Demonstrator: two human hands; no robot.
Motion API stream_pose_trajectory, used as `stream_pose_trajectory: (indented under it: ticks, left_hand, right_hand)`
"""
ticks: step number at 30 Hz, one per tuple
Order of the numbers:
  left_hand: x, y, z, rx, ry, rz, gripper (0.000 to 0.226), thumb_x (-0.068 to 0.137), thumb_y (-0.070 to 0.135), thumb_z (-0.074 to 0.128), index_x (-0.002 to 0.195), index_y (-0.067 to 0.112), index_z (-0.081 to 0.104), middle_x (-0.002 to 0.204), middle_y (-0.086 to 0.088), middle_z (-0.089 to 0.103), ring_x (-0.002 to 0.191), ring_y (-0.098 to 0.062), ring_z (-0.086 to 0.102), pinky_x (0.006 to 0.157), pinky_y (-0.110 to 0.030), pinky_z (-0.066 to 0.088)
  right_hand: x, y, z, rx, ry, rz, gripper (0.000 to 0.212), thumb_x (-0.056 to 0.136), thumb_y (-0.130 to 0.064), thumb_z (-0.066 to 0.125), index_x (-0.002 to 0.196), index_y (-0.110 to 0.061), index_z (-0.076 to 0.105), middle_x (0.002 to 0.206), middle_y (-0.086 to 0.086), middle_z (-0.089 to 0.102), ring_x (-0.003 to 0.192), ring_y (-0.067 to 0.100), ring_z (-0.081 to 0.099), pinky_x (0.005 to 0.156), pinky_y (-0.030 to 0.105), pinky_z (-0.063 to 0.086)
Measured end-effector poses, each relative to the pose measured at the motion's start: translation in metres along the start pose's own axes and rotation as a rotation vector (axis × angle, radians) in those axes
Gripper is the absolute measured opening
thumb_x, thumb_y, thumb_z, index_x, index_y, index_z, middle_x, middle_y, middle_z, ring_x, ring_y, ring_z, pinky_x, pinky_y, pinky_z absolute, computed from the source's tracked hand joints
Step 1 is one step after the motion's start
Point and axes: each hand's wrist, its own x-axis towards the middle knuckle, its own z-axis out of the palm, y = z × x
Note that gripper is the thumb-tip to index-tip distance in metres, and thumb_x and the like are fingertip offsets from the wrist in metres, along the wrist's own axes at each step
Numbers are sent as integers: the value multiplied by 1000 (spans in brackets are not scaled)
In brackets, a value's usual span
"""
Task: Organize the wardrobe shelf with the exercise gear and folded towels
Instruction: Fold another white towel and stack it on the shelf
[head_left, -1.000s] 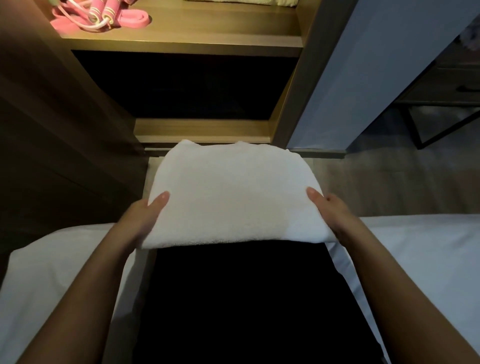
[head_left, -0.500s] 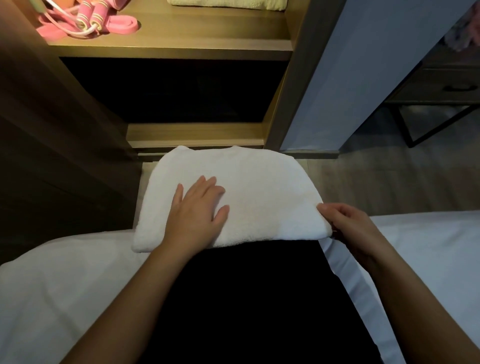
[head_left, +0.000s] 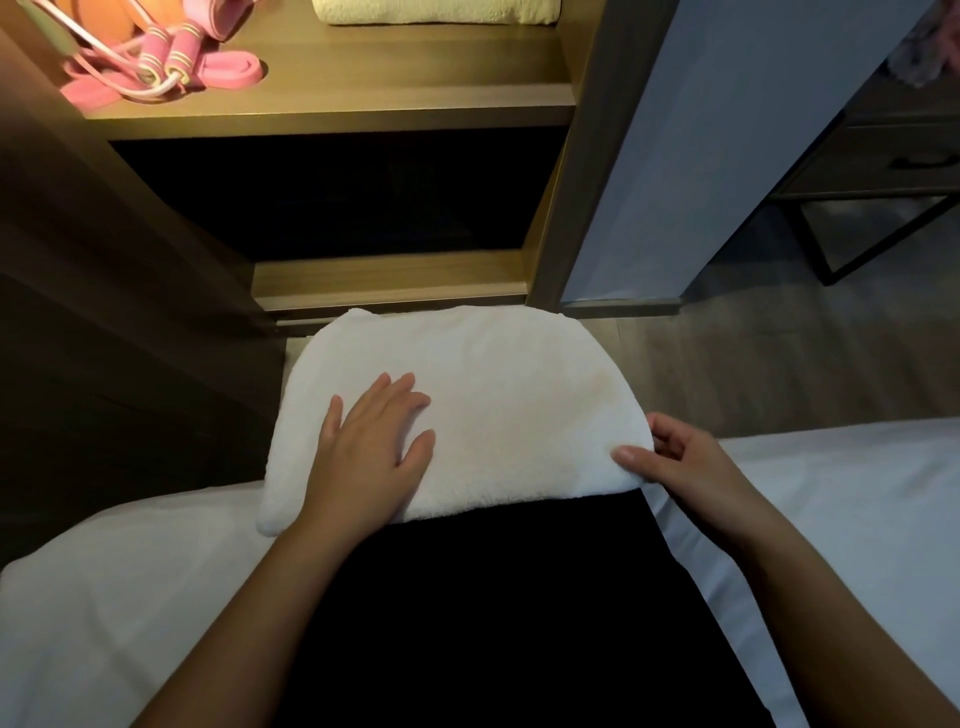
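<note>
From the head camera, a folded white towel (head_left: 498, 405) lies across the person's black-clad lap (head_left: 519, 597). Its long axis runs left to right across the view. Its far edge faces the wardrobe and its near edge crosses the lap.

The left hand (head_left: 371, 457) rests palm down on the towel's left half, fingers straight and slightly spread. The right hand (head_left: 680, 462) pinches the near right corner, thumb on top and fingers curled at the edge.

White bedding (head_left: 831, 519) lies on either side of the lap. Ahead, on the lit wooden shelf (head_left: 363, 111), a pink skipping rope (head_left: 161, 67) lies tangled at the left. A folded cream towel (head_left: 436, 10) sits at the back, well apart from the rope.
</note>
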Motion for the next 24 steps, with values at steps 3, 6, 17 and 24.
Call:
stream_pose_trajectory:
  ticks: [3,6,17,24]
  left_hand:
    - [2,0,1,21,-9,10,43,97,54,35,137,40,42,158,19,20,148,-6,11,119,-44,-5]
    - [6,3,0,59,-28,7,42,97,52,36,137,39,41,158,18,20,148,-6,11,119,-44,-5]
    - [5,3,2,39,-27,0,56,86,61,24,134,40,42,157,18,24,147,-6,15,120,-43,-1]
    - [7,8,5,135,-28,5,52,89,58,28,136,38,41,158,15,23,147,-9,15,119,-47,-1]
  right_hand:
    - [-2,-1,-10,-82,-167,32,76,51,-55,87,116,-23,61,106,-13,73,101,8,68,72,17,55]
    - [1,-3,-13,-195,-178,-60,41,79,-22,72,117,-27,58,111,-26,67,111,0,61,78,13,51]
    - [16,-18,-30,-253,-337,-80,39,85,-5,63,119,-23,56,112,-20,68,112,2,61,83,18,53]
    - [1,-1,-43,-130,-447,124,43,79,-19,69,121,-16,60,116,-5,70,113,16,64,87,25,54]
